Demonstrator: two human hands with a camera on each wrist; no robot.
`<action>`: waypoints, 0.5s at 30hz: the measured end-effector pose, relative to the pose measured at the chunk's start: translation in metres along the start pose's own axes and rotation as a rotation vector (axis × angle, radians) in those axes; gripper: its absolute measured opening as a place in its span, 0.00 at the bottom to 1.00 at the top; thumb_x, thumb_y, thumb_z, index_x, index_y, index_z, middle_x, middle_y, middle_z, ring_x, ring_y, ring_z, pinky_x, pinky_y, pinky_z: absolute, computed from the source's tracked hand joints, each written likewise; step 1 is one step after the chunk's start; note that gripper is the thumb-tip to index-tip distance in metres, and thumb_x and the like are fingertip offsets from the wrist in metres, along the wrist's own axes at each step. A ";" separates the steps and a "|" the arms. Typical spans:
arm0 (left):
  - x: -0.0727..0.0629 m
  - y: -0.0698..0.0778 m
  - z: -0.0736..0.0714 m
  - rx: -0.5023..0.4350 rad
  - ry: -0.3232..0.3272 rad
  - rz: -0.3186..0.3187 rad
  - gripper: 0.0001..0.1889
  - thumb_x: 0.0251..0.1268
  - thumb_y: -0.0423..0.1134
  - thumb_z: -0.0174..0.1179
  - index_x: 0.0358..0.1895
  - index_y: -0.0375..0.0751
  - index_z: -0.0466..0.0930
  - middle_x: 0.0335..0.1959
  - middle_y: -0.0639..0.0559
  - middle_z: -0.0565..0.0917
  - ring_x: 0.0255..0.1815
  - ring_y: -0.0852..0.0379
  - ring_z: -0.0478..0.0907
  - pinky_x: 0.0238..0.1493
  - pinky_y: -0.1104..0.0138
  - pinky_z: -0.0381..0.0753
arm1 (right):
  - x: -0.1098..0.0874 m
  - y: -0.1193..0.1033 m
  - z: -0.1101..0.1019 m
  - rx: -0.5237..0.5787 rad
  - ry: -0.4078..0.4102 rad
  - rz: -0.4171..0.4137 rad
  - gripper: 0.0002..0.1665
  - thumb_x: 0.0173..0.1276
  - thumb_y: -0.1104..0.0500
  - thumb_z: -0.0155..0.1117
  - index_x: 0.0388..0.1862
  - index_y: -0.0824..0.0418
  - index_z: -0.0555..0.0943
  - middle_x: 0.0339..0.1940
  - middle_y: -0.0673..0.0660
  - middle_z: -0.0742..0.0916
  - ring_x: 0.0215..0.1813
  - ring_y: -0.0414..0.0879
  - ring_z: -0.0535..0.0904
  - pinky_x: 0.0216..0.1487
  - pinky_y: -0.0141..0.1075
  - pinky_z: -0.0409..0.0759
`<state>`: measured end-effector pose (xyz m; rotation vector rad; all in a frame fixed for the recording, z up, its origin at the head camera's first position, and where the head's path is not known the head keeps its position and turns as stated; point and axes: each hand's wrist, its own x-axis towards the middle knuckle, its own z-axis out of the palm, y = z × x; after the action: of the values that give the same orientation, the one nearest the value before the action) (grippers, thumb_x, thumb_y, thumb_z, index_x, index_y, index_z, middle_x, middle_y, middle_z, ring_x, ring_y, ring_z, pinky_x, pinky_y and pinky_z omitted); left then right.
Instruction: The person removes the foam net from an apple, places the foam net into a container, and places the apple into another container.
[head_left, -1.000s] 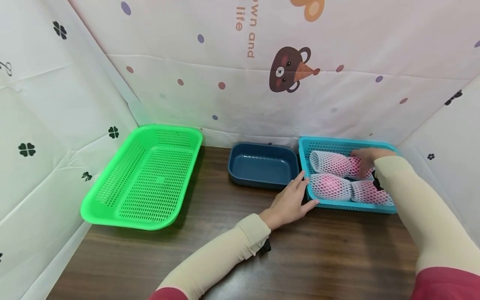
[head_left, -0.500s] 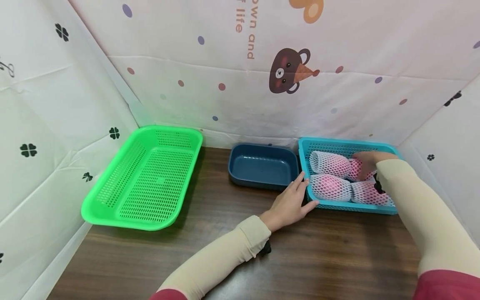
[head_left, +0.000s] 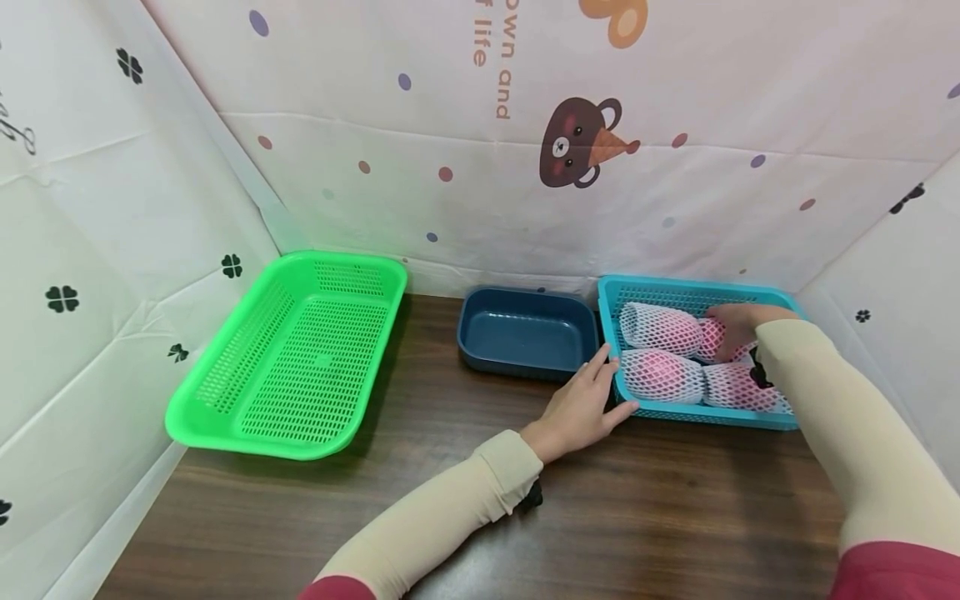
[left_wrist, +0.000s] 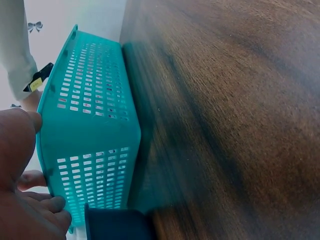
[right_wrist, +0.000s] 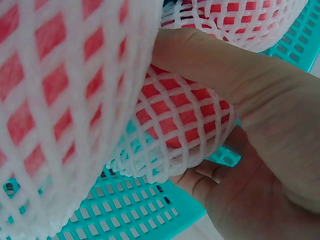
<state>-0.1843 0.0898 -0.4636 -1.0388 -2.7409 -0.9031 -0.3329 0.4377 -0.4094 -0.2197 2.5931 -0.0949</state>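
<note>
My left hand point(head_left: 576, 415) rests at the near left corner of the blue basket point(head_left: 690, 410), its fingers spread against the rim. In the left wrist view the thumb and fingers point(left_wrist: 55, 205) lie along that edge. Inside the basket, my right hand point(head_left: 738, 325) grips a red round fruit point(right_wrist: 182, 115) in a white foam net; the right wrist view has thumb and fingers on either side of it. Beside it in the basket lie other netted fruits: one at back left point(head_left: 660, 327), one at front left point(head_left: 662, 375) and one at front right point(head_left: 738, 386), partly behind the sleeve.
A dark blue tray point(head_left: 528, 367) stands just left of the blue basket. Farther left is a large green basket point(head_left: 322, 362) with nothing in it. All stand on a brown wooden table point(head_left: 637, 500), backed by a printed white cloth point(head_left: 487, 192).
My right hand has shifted very slightly to the right in the basket, still at the same fruit. The left hand keeps its place at the corner.
</note>
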 end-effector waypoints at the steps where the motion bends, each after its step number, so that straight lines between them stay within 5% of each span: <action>1: 0.000 0.000 0.000 0.000 -0.002 0.001 0.36 0.79 0.57 0.52 0.78 0.35 0.61 0.83 0.39 0.53 0.80 0.50 0.59 0.77 0.62 0.59 | -0.001 0.000 0.000 0.003 0.001 -0.005 0.64 0.50 0.48 0.85 0.75 0.77 0.60 0.71 0.85 0.64 0.69 0.84 0.59 0.57 0.73 0.71; 15: 0.001 -0.001 0.000 -0.014 -0.004 -0.007 0.36 0.79 0.57 0.52 0.78 0.35 0.62 0.83 0.40 0.54 0.81 0.52 0.57 0.78 0.62 0.56 | -0.010 0.007 -0.015 -0.009 0.062 -0.017 0.68 0.47 0.44 0.86 0.72 0.80 0.60 0.66 0.85 0.68 0.65 0.83 0.64 0.56 0.72 0.72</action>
<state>-0.1862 0.0898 -0.4638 -1.0354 -2.7467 -0.9239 -0.3331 0.4468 -0.3920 -0.2466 2.6537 -0.0971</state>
